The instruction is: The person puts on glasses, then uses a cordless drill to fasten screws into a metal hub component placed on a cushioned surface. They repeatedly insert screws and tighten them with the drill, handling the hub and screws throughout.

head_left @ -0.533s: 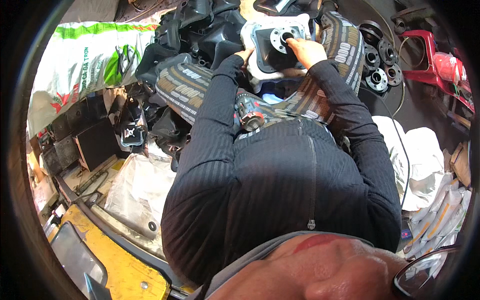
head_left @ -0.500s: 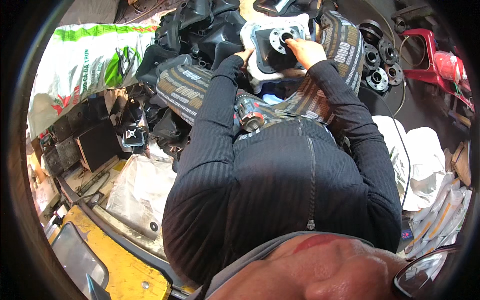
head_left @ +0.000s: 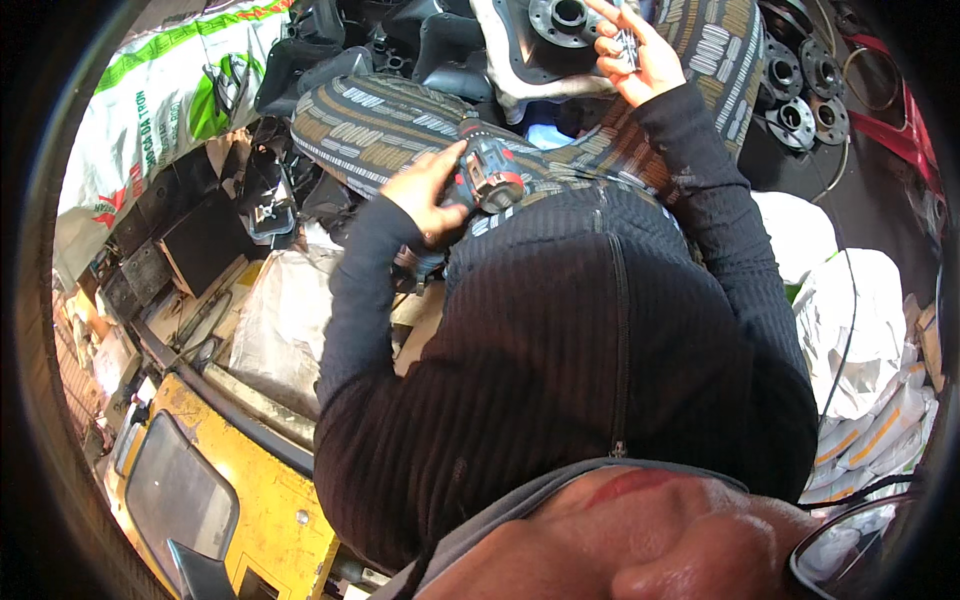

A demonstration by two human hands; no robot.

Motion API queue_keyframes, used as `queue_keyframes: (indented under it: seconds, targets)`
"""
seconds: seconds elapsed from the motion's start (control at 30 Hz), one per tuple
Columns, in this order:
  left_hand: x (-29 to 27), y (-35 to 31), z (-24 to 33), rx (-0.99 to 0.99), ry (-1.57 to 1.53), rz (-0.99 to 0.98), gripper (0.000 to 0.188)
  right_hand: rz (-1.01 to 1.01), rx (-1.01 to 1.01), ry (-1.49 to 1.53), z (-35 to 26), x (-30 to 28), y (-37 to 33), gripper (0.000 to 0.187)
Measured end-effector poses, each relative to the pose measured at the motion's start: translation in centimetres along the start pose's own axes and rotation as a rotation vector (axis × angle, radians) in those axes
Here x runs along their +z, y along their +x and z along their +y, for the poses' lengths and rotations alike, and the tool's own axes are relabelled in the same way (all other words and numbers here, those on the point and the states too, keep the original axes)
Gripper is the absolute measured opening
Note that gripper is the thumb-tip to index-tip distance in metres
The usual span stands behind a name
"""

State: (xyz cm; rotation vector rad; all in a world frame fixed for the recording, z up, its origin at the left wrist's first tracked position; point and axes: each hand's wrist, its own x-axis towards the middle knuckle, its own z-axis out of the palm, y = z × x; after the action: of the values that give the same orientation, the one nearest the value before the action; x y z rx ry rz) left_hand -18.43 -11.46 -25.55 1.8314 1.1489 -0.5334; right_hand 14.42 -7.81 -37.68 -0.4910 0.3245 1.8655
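Observation:
My left hand [head_left: 428, 195] is closed round the handle of a grey, black and red cordless drill [head_left: 488, 172] lying across my lap. My right hand [head_left: 645, 60] is raised, palm partly up, with several small silvery screws [head_left: 626, 50] held by curled fingers. Just left of that hand, a round metal flange [head_left: 563, 20] with a centre bore and holes sits on a black moulded part [head_left: 527, 45]. This part rests in a white frame [head_left: 500, 80] between my knees. The upper edge of the view cuts off the flange and part.
Several black moulded parts [head_left: 450, 50] are piled beyond my left knee. More metal flanges [head_left: 795, 122] lie right of my right knee, near a red plastic stool [head_left: 895, 140]. A white and green sack [head_left: 150, 120] stands at left, a yellow machine panel [head_left: 260, 500] at lower left.
My left hand has left the white frame and come back to the drill. The right hand has lifted off the flange and now shows screws in its fingers. The view has shifted.

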Motion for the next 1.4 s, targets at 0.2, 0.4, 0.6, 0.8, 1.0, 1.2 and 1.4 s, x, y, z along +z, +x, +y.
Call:
queue_keyframes:
  seconds: [0.2, 0.4, 0.6, 0.8, 1.0, 1.2, 1.4]
  targets:
    - [6.1, 0.0, 3.7, -0.305, 0.212, 0.243, 0.105, -0.22, 0.177, 0.187, 1.2, -0.2, 1.1, 0.035]
    - [1.9, -1.6, 2.3, -0.025, -0.298, 0.467, 0.066, -0.23, -0.021, -0.06, 0.7, -0.4, 0.3, 0.037]
    - [-4.6, -3.7, 5.4, 0.014, -0.787, 0.295, 0.037, -0.173, -0.028, -0.05, 1.7, 0.5, -0.5, 0.041]
    - [-5.6, -0.3, 8.8, 0.206, -0.091, 0.397, 0.032, -0.062, -0.08, -0.015, 2.1, 1.2, -0.9, 0.034]
    - [-4.2, 0.9, 8.3, 0.332, 0.012, 0.429, 0.048, -0.044, -0.054, 0.049, 2.7, 0.5, -0.1, 0.027]
    - [-3.8, 1.5, 8.8, 0.162, -0.533, 0.354, 0.051, -0.031, -0.025, 0.07, 3.1, 0.5, -0.2, 0.025]
    - [-4.1, 1.8, 8.6, 0.306, 0.139, 0.461, 0.054, 0.029, -0.031, 0.046, 3.8, 0.9, -0.2, 0.024]
